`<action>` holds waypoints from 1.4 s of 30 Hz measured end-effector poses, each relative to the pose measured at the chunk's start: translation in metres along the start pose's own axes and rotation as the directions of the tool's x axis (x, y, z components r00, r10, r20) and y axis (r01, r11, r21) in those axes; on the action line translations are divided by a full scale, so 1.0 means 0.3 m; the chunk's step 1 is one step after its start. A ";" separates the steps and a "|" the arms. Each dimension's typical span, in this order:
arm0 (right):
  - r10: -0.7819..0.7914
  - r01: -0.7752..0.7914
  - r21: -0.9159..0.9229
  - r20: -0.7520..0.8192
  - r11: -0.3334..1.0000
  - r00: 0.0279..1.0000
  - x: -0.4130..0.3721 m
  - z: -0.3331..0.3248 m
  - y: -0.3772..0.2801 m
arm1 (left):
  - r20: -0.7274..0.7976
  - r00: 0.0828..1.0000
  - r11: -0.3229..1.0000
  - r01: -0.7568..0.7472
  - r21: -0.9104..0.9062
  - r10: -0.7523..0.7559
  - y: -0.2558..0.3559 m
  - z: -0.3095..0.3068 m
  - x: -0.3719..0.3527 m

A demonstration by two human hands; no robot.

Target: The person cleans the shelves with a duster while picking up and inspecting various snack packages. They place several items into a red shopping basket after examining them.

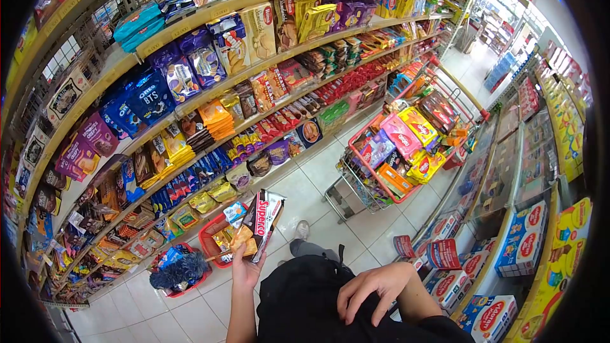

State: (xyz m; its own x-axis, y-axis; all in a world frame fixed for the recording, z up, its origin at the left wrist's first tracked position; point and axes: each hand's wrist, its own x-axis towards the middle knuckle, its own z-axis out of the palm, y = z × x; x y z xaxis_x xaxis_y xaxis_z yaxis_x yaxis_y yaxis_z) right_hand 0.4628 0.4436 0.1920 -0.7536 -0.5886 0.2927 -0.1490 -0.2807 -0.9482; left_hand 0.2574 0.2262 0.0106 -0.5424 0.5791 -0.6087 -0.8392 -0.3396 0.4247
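Note:
My left hand (244,274) is closed around the lower end of a Superco wafer pack (269,211), white and dark brown with red lettering, held tilted upright in front of me. Behind the pack, on the floor, stands a red basket (206,236) with several yellow and blue packets in it, partly covered by the pack and my hand. My right hand (376,289) rests low in front of my black clothing (298,298), fingers bent and apart, with nothing in them.
Long shelves of biscuits and snacks (279,82) curve along the left. A fluffy dark duster (181,271) lies on a second red basket (198,284). Ahead stands a shopping cart (401,198) heaped with packets. Vidoran boxes (522,238) line the right shelf.

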 end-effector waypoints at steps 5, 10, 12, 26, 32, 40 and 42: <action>0.021 -0.021 0.024 -0.013 0.999 1.000 -0.063 0.018 -0.014 | 0.014 1.000 0.999 0.005 0.053 -0.006 -0.071 0.014 -0.019; -0.028 0.028 -0.013 0.029 1.000 0.999 -0.179 -0.025 -0.040 | -0.014 1.000 0.996 -0.027 0.088 0.028 -0.146 0.044 -0.039; -0.054 0.056 -0.032 0.049 0.998 0.997 -0.248 -0.054 -0.072 | -0.035 0.999 0.996 -0.031 0.088 0.034 -0.186 0.073 -0.032; -0.205 0.215 -0.069 0.134 0.974 0.970 -0.716 -0.143 -0.246 | 0.066 0.996 0.996 0.061 0.069 -0.065 -0.562 0.503 0.062; -0.210 0.216 -0.027 0.151 0.976 0.966 -0.843 -0.195 -0.255 | 0.050 0.996 0.995 0.073 0.065 -0.076 -0.679 0.543 0.067; -0.160 0.179 0.096 -0.175 0.979 0.972 -0.950 -0.276 -0.047 | 0.079 0.997 0.988 -0.036 0.151 0.025 -0.662 0.627 0.054; 0.150 -0.020 0.205 -0.641 0.979 0.753 -0.935 -0.280 0.015 | 0.093 0.992 0.973 -0.105 0.207 0.087 -0.665 0.673 0.045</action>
State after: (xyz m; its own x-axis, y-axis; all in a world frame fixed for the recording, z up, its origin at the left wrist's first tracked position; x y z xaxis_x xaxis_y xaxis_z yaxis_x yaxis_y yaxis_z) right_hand 0.6197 0.6710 0.0954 -1.0000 0.0005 -0.0011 0.0008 -0.4184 -0.9083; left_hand 0.4252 0.4513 0.0529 -0.6072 0.6140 -0.5044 -0.7515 -0.2375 0.6155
